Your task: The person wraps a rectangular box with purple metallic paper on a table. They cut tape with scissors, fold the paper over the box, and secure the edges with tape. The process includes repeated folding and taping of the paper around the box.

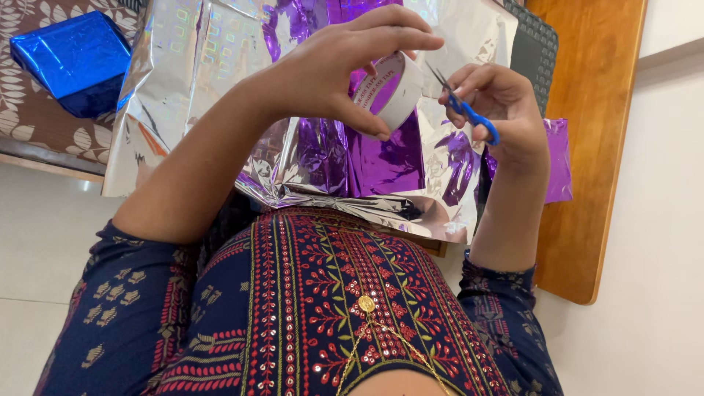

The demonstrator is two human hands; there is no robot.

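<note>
— So, what does the head camera show in the hands?

— Two hands, both raised over the table. The left hand [345, 66] is clamped on one roll of white tape [396, 92], thumb under its near rim and fingers curled over the far rim. The right hand [499, 103] is closed around one pair of small scissors [462, 106] with blue handles; the dark blades point left toward the roll, their tips just beside it.

— Are the blades touching the tape?

— I cannot tell; they are very close, and the blades are thin.

— What lies below the hands?

— One large sheet of foil wrapping paper [220, 59], silver on the side facing up, crumpled and folded in the middle so that its purple side shows. It covers most of the wooden table [594, 147], whose bare brown top shows on the right. A purple corner [559, 161] sticks out to the right of the right wrist; whether it belongs to the same sheet I cannot tell.

— Anything else, counted?

— One parcel wrapped in blue foil [70, 62], far left, well apart from the hands, resting on a leaf-patterned cloth [37, 125]. One dark textured mat [534, 48] at the far right edge of the sheet. Near the camera, the person's dark blue embroidered dress [330, 308] fills the lower part of the view.
</note>
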